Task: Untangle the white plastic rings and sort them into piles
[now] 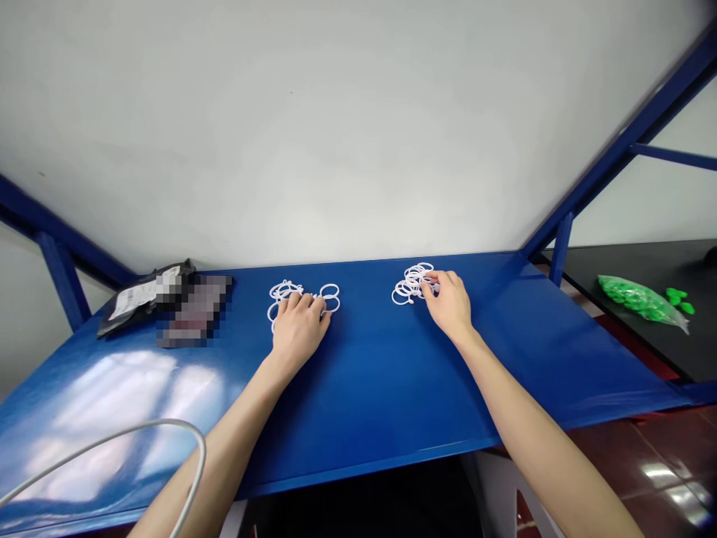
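On the blue table (pixel 381 373), the left hand (pixel 299 329) lies flat, fingers loosely spread, over a scatter of white rings (pixel 330 297) near the far edge. The right hand (pixel 449 302) curls its fingertips against a heap of white rings (pixel 408 284) well to the right, though I cannot tell whether it pinches one. A clear bag (pixel 635 297) of green pieces lies on the black table (pixel 644 261), and a black packet (pixel 134 299) lies far left.

Bright even light, white glare on the blue table (pixel 392 373) at left, wide-angle bending at edges, sharp centre.
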{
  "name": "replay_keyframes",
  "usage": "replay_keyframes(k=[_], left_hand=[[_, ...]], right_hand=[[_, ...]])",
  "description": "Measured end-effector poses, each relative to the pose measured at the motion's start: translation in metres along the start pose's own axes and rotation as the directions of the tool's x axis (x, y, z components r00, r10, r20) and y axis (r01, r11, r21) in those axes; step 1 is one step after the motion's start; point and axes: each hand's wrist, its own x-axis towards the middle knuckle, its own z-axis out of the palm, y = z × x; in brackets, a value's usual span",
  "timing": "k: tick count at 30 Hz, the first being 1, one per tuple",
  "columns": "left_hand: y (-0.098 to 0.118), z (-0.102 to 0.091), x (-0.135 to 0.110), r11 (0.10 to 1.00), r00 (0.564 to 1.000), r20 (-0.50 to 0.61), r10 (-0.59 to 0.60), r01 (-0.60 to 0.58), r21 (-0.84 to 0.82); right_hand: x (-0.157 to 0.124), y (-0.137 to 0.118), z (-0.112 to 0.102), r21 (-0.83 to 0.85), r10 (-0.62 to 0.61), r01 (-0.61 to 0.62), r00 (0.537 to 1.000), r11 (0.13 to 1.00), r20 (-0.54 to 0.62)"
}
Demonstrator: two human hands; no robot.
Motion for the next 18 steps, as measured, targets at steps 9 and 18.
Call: replay_keyframes(k=[9,18], left_hand=[[0.03,-0.02,-0.014,0.981,0.996,-0.066,0.055,-0.067,-0.185],[0.052,-0.036,-0.025,0.728,0.985,0.045,0.165,-0.091,-0.679]], right_hand=[[-0.049,-0.058,0.004,0.237,-0.477,0.419,0.824,0.877,0.306],[-0.059,-0.069,0.009,0.451,-0.536,0.357,0.758,0.818,0.372]])
